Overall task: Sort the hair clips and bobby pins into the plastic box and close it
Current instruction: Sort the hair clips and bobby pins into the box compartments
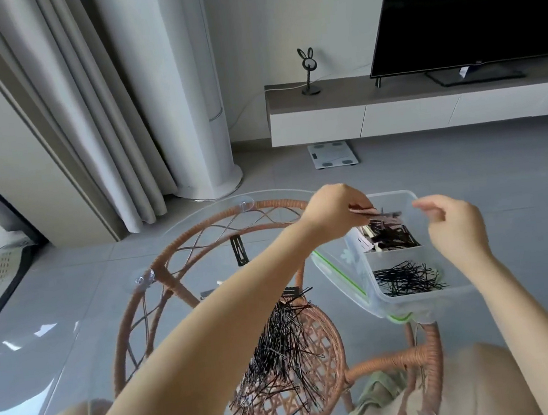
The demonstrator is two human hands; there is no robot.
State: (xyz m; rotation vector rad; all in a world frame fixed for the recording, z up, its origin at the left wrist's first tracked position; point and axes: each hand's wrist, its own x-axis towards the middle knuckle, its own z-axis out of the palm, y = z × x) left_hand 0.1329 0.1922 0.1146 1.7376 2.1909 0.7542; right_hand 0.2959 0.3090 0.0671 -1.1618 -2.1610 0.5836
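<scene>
Above a glass table (75, 342), the left hand (337, 211) pinches hair clips (378, 212) over the open plastic box (406, 260) near the table's right edge; the right hand (455, 223) is loosely curled, its grip unclear. Bobby pins (276, 352) lie heaped nearby.

Single head-worn wide-angle view, looking forward and down from close above a glass table (74, 335), both forearms reaching in from the bottom edge, floor, curtain (83, 127) and television (468, 0) farther ahead
</scene>
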